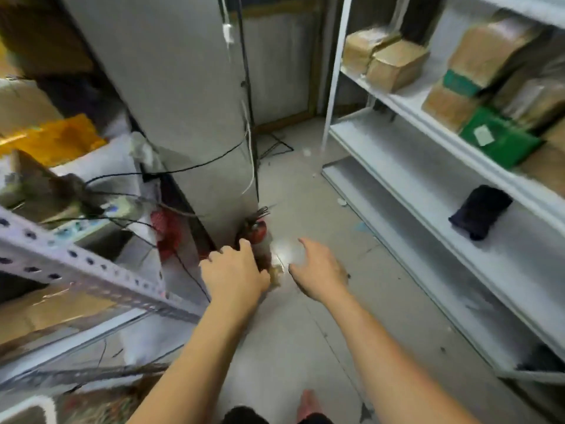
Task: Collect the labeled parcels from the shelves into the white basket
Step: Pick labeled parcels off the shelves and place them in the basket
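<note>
Well, both arms reach forward and down over the grey floor (305, 338); the left hand (235, 272) hangs with its back up and its fingers loosely bent, its grip slack and holding nothing; the right hand (319, 269) sits just beside it, its grip wide, fingers spread and likewise holding nothing. The two hands are near each other but apart. Just past the left hand a red extinguisher (262, 237) stands on the floor against the foot of a grey pillar (183, 87), with black cables (198, 165) trailing across that pillar.

The parcels are on the white shelves (397, 154) to the right, well apart from both hands; two brown parcels (394, 67) sit side by side at the far end of the upper board, touching each other; nearer along the same board more brown ones are stacked (motion blur hides their edges), and a green parcel (501, 142) with a pale label lies among them. One board lower, a dark pouch (480, 211) lies alone on its side.

To the left a perforated metal rack (91, 270) carries blurred clutter, a yellow bag (58, 139) among it; a bare foot (308, 402) shows at the bottom edge.
</note>
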